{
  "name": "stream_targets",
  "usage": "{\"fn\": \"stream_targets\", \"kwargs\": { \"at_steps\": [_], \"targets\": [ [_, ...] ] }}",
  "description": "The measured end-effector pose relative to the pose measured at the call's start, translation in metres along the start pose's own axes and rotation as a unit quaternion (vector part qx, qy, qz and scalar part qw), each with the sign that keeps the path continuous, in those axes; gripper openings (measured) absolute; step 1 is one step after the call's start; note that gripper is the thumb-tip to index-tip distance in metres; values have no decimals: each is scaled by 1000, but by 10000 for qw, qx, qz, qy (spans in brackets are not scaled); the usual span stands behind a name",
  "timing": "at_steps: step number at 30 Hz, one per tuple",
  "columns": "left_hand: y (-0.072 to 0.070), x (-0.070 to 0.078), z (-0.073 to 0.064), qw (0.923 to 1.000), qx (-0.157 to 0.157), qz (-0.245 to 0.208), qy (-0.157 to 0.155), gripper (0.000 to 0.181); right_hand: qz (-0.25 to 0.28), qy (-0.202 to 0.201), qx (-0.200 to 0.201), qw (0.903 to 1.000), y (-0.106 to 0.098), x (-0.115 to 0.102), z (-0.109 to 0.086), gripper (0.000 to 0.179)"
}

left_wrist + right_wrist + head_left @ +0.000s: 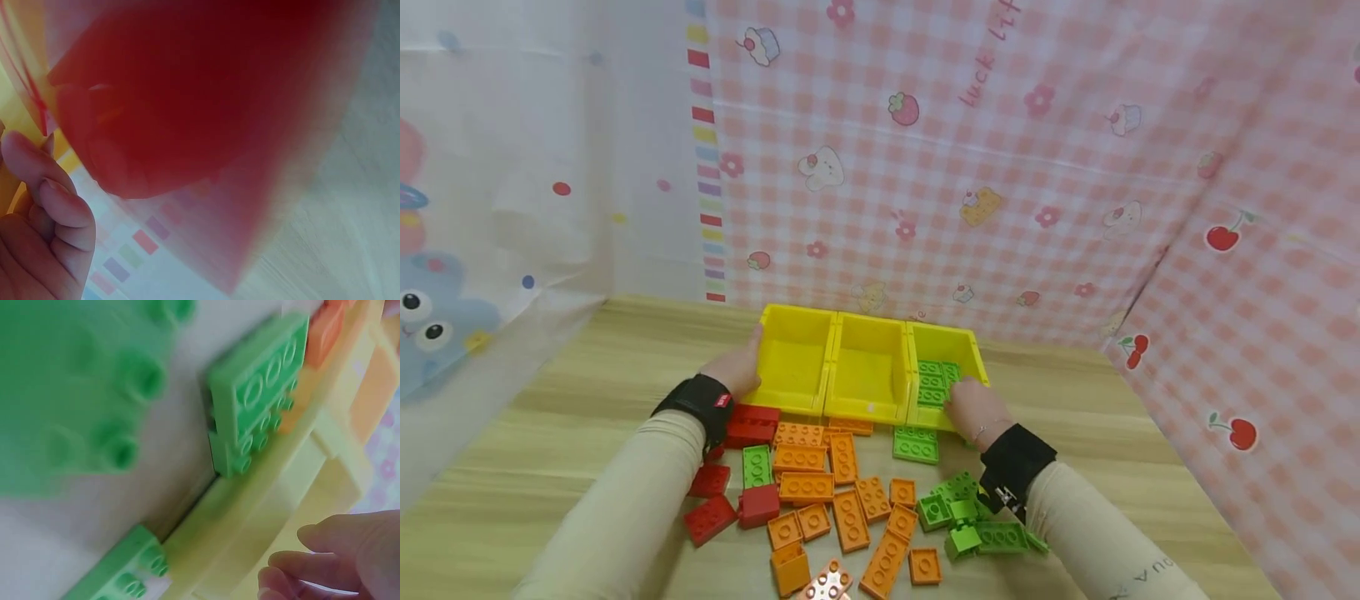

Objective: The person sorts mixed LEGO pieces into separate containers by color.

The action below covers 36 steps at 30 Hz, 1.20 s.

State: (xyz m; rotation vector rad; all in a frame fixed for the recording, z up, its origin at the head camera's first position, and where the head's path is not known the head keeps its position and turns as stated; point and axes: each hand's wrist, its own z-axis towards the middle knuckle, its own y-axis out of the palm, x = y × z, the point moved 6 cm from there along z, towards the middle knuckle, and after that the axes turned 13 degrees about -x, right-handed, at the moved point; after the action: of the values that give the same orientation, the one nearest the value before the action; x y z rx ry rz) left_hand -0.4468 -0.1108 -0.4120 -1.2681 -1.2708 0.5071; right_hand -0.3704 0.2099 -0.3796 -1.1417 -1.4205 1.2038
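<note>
A yellow three-compartment bin (pixel 829 367) stands on the table. At its left end my left hand (pixel 737 365) grips the side wall; curled fingers show at a yellow edge in the left wrist view. My right hand (pixel 979 410) is over the front right of the right compartment, which holds several green bricks (pixel 934 382). In the right wrist view its fingers (pixel 331 534) are loosely bent beyond the bin's rim, with no brick visible between them. Close in front of the bin lies a green brick (pixel 915 445). The left and middle compartments show bare floors.
Several orange bricks (pixel 850 518) lie scattered in front of the bin. Red bricks (pixel 710 518) lie by the left forearm, near a lone green brick (pixel 756 466). More green bricks (pixel 1002 537) sit beside the right wrist. A pink checked cloth (pixel 925 208) hangs behind.
</note>
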Motion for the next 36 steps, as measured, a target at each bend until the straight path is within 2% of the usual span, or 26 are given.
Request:
{"fn": "stream_targets", "kwargs": {
  "at_steps": [6,10,13,16,19,23,28,36],
  "targets": [
    [-4,-13,-1,9998,-31,-80,-160,83,-124,-494,299,9983,1,-14,-21,23],
    [-5,-14,-5,9998,-10,-69,-163,82,2,-1077,515,9928,7,-28,-31,20],
    [-5,-12,-7,9999,33,-50,-137,81,106,-1547,410,9871,14,-39,-36,12],
    [-2,-10,-6,9999,71,-28,-115,82,41,-1827,157,9830,23,-46,-40,6],
    [-1,-5,-5,9999,50,-36,-130,82,-17,-1971,124,9803,27,-48,-42,9],
    [-1,2,-5,9998,9,-21,-180,82,35,-2088,197,9778,29,-49,-43,4],
    [-2,5,-4,9997,-19,3,-226,82,47,-2211,201,9750,31,-48,-43,17],
    [-3,6,-4,9997,-59,-35,-249,83,56,-2334,202,9722,29,-48,-46,24]
  ]
}}
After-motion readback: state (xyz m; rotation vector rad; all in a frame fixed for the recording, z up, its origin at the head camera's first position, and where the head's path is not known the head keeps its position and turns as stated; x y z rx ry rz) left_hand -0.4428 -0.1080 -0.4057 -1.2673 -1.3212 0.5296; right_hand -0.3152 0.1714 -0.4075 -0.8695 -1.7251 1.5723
